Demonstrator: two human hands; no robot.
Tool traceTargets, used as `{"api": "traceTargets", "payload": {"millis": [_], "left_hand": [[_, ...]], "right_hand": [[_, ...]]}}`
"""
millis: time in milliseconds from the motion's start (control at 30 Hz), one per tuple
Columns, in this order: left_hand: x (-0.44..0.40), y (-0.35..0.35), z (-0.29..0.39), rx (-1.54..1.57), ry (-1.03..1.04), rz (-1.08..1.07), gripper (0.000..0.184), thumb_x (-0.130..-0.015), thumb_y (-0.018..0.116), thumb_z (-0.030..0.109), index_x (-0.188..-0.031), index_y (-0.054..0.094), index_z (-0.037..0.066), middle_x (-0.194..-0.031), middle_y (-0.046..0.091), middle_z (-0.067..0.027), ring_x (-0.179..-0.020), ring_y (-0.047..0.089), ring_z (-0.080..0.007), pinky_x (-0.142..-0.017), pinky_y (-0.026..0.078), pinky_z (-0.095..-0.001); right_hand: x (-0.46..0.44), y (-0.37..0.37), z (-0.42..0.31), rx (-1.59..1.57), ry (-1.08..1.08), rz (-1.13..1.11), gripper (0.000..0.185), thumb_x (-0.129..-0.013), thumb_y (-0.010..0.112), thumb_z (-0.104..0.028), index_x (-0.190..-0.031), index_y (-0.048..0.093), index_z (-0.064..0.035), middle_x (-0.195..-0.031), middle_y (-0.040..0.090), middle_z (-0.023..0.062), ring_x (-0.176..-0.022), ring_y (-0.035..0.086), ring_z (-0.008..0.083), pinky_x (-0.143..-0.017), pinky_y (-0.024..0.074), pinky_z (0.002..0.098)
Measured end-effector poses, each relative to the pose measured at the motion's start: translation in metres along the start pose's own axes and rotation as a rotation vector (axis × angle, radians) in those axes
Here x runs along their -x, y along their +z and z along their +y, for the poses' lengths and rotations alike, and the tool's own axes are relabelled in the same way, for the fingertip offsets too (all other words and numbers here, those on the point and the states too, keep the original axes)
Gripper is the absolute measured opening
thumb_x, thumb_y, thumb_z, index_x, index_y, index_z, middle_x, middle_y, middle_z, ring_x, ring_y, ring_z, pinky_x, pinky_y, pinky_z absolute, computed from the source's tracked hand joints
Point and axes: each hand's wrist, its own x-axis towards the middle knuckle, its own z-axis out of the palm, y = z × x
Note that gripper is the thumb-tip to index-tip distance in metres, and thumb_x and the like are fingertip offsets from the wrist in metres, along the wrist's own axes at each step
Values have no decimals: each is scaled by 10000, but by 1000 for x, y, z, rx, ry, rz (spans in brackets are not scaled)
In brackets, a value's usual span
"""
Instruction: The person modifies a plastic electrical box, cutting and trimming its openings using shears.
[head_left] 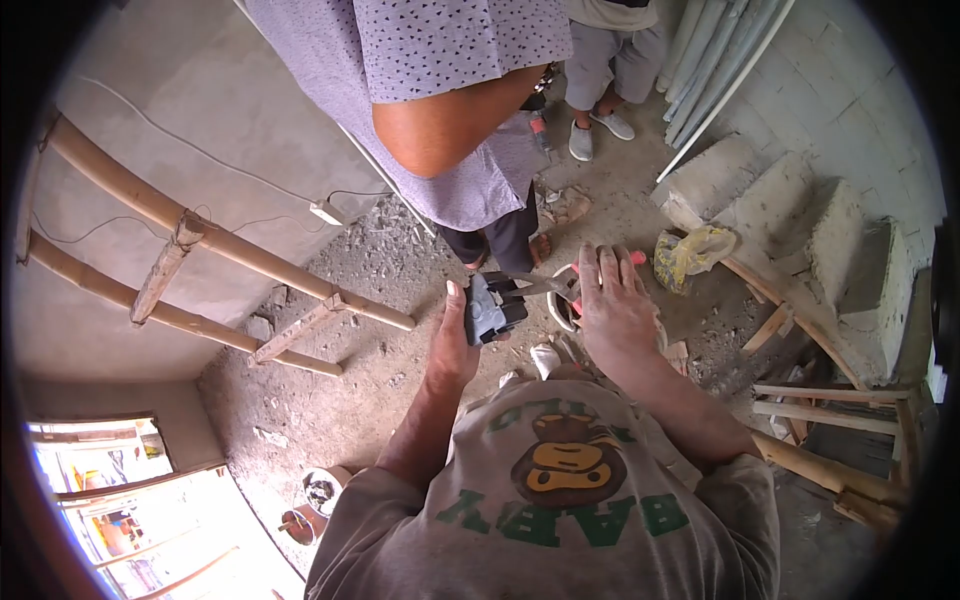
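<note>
My left hand (453, 345) is wrapped round a small grey and black box (487, 312) that looks like an electrical fitting; its exact kind is not clear. My right hand (616, 312) is closed round long-nosed pliers (536, 286) with red handles. The jaws of the pliers point left and reach the black side of the box; whether they grip a part of it I cannot tell. A loop of white cable (553, 314) hangs beside the pliers, just left of my right fingers.
A bamboo ladder (250, 262) leans at the left. Someone in a patterned purple shirt (335, 60) stands close in front; another person's legs (605, 85) show behind. At the right are concrete blocks (765, 195), a yellow plastic bag (690, 257) and timber (800, 305). Buckets (325, 485) stand lower left.
</note>
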Motion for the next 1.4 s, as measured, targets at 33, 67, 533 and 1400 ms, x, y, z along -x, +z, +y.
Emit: {"api": "traceTargets", "payload": {"millis": [33, 67, 533, 1400], "left_hand": [[0, 2, -1, -2, -19, -6, 645, -989, 345, 600, -1283, 530, 56, -1087, 672, -95, -921, 678, -181, -657, 562, -330], [0, 4, -3, -5, -36, -11, 653, -985, 341, 609, -1296, 520, 63, -1099, 669, -93, -933, 676, -181, -661, 564, -334], [-1, 15, 0, -2, -52, 17, 575, -976, 440, 557, -1213, 553, 46, -1022, 676, -94, -885, 679, -170, -620, 578, -331], [-13, -4, -11, 118, 239, -88, 597, -886, 660, 496, -1258, 463, 74, -1179, 586, -82, -1066, 591, -177, -913, 489, -347]], "right_hand": [[0, 1, -1, 8, 0, 17, 630, -814, 664, -188, -1360, 441, 33, -1189, 534, 191, -1227, 494, 336, -977, 451, 404], [0, 2, -2, -4, 5, 29, 627, -819, 664, -196, -1359, 443, 33, -1186, 536, 189, -1225, 495, 334, -973, 452, 403], [-1, -1, 4, -157, 10, -198, 366, -786, 678, -210, -1065, 558, -7, -1017, 567, 144, -1033, 535, 295, -858, 432, 436], [11, -13, 12, -192, 42, -89, 600, -714, 695, -102, -1243, 476, 75, -1162, 512, 221, -1088, 535, 388, -920, 483, 416]]}}
